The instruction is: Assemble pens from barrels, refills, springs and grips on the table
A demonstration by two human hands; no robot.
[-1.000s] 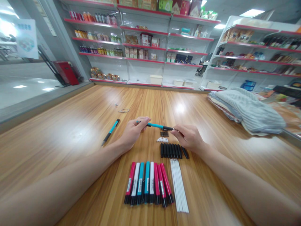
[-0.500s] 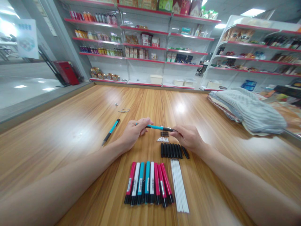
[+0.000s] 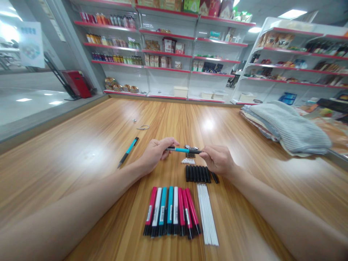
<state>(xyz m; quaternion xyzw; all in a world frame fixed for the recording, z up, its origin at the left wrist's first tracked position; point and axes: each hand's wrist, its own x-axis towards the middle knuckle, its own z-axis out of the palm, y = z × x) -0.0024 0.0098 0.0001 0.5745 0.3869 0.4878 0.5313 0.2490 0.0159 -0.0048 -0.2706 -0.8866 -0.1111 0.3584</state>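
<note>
A blue and black pen [image 3: 182, 150] lies level between my two hands above the table. My left hand [image 3: 156, 152] is closed round its black end. The fingers of my right hand [image 3: 217, 158] pinch its dark tip at the other end. Just below and behind the pen are small metal tips [image 3: 191, 147], dark springs [image 3: 190, 155] and small white pieces [image 3: 188, 161]. Nearer me lies a row of black rubber grips [image 3: 198, 174]. Pink, white and blue pen barrels [image 3: 170, 206] lie side by side in front, beside a bundle of white refills [image 3: 207, 214].
Another blue and black pen [image 3: 128, 152] rests left of my left hand. A thin grey loop [image 3: 143, 127] and a tiny metal piece [image 3: 134, 120] lie farther back. Folded cloths [image 3: 285, 127] are stacked at the right. Stocked shelves [image 3: 168, 54] stand behind the wooden table [image 3: 92, 174].
The held pen has been turned so that more of its black end shows at my left hand. My right hand has shifted slightly right and down, uncovering the metal tips.
</note>
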